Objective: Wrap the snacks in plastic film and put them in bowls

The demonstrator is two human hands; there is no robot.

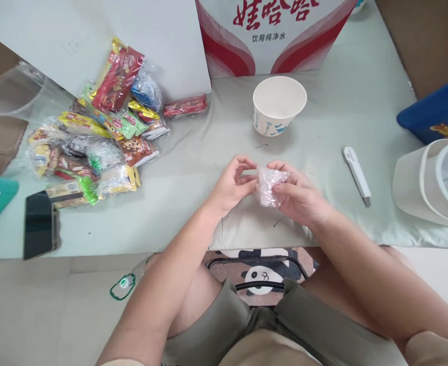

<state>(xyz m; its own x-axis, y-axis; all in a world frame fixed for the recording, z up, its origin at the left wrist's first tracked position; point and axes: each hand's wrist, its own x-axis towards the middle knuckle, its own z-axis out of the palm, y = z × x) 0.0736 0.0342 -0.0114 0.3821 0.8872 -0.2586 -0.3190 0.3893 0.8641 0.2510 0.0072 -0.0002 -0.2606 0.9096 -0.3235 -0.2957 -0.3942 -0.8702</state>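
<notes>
A small bundle in clear, crinkled plastic wrap [268, 187] is between my two hands, just above the front part of the table. My right hand [298, 195] grips its right side, thumb pressed on the front. From the left, my left hand [236, 185] pinches at the wrap's edge with thumb and fingertips. What lies inside the wrap cannot be made out. Beyond my hands stands a white paper bowl [279, 104] with blue print, upright. A white utility knife [356, 175] lies to the right of my right hand.
Several wrapped snacks [117, 119] are heaped at the left, with a phone [40, 223] near the front edge. A clear plastic cup [18, 94] tilts behind them. White tubs [414, 180] and a blue box [433, 112] stand at right. A white-and-red carton [265, 56] borders the back.
</notes>
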